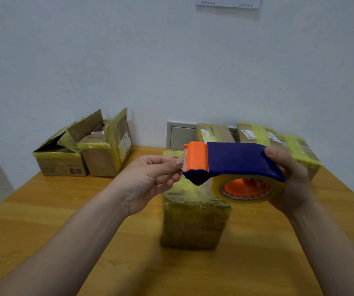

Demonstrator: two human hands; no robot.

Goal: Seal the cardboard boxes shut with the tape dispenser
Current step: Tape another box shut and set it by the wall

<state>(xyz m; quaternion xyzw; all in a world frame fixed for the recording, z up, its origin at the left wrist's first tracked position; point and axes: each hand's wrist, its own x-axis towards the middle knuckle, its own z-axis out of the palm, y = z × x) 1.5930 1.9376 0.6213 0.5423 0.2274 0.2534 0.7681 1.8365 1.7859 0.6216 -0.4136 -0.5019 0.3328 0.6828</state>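
1. The right hand (289, 180) grips the tape dispenser (235, 159). Its fingers (272, 152) are clamped round the rear end, with the thumb on top of the blue cover and the others wrapped behind the roll.
2. The dispenser is held in the air, roughly level. Its orange cutter head (195, 155) points away from the right fingers and toward the left ones. The tape roll (246, 193) sits under the blue cover, against the right palm.
3. On the left hand (150, 176), thumb and forefinger are drawn together right at the toothed edge and the other fingers (167, 178) curl loosely beneath. I cannot tell whether a tape end lies between them.
4. The closed box (193, 221) stands on the surface (65, 221) directly below both sets of fingers. It is heavily wrapped in yellowish tape.
5. Well beyond the left fingers and off to their outer side are two open boxes (82, 154). They touch each other by the wall, flaps raised.
6. Beyond the right fingers, taped-shut boxes (255, 133) stand along the wall, and the right hand partly hides one.
7. A grey wall panel (180, 133) shows beyond the gap between the hands.
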